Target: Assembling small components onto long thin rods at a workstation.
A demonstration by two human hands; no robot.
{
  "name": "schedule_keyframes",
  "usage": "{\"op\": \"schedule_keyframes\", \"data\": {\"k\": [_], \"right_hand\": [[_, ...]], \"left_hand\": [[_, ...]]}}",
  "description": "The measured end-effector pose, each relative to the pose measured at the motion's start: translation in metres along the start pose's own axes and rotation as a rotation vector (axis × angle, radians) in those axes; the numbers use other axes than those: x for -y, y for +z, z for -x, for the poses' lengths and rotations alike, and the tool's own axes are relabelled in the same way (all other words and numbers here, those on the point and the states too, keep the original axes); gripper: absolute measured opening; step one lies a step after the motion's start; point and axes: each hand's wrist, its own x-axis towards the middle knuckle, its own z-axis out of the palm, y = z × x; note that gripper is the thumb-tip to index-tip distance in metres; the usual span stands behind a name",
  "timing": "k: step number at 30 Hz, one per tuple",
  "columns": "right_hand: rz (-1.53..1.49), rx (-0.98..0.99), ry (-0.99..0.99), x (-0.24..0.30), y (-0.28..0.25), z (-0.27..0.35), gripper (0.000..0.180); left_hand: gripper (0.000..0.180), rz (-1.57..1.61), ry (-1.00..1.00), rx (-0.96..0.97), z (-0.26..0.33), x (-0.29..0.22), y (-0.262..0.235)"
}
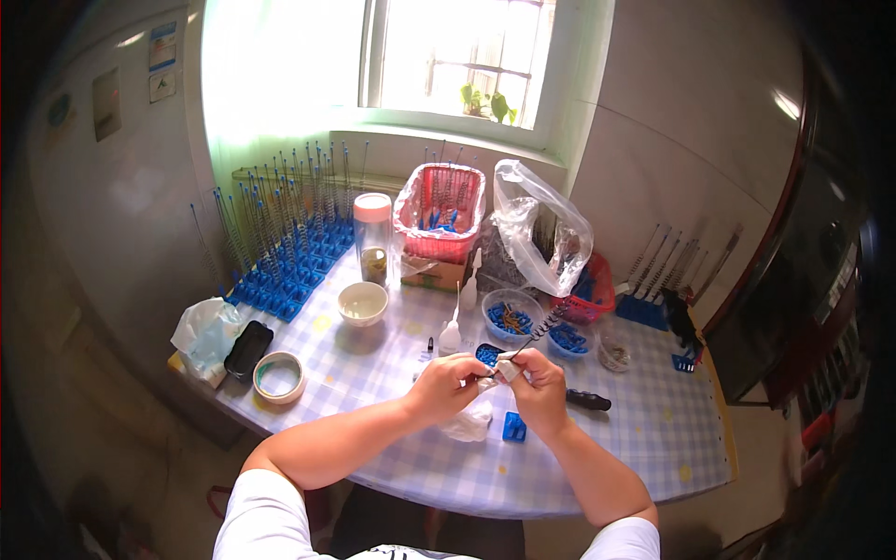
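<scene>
My left hand (446, 383) and my right hand (536, 385) meet over the middle of a checked tablecloth (373, 364). Between their fingertips is a small white piece with a thin coiled spring wire (539, 332) that rises up and to the right from it. Both hands pinch this piece. Under my hands lies a crumpled white cloth (469, 425). A small blue plastic block (513, 427) rests beside my right wrist, and a black-handled tool (588, 400) lies to its right.
Rows of blue blocks with upright spring wires (289, 243) fill the back left. A white bowl (362, 302), tall jar (373, 238), red basket (441, 210), plastic bag (541, 238), blue bowls (510, 315), glue bottles (452, 331), tape roll (279, 376) and phone (248, 349) stand around.
</scene>
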Motion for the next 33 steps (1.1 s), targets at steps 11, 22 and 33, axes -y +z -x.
{"op": "schedule_keyframes", "data": {"k": [11,22,33], "right_hand": [[-0.058,0.002,0.017,-0.002,0.001,0.001,0.003],[-0.08,0.001,0.047,-0.013,0.002,-0.004,0.005],[-0.126,0.019,0.081,-0.013,-0.001,-0.002,0.008]], "left_hand": [[0.018,-0.071,0.068,-0.008,-0.001,0.004,0.002],[0.016,-0.008,-0.029,0.0,-0.002,0.006,0.001],[0.013,-0.065,-0.022,0.039,-0.002,0.008,0.003]]}}
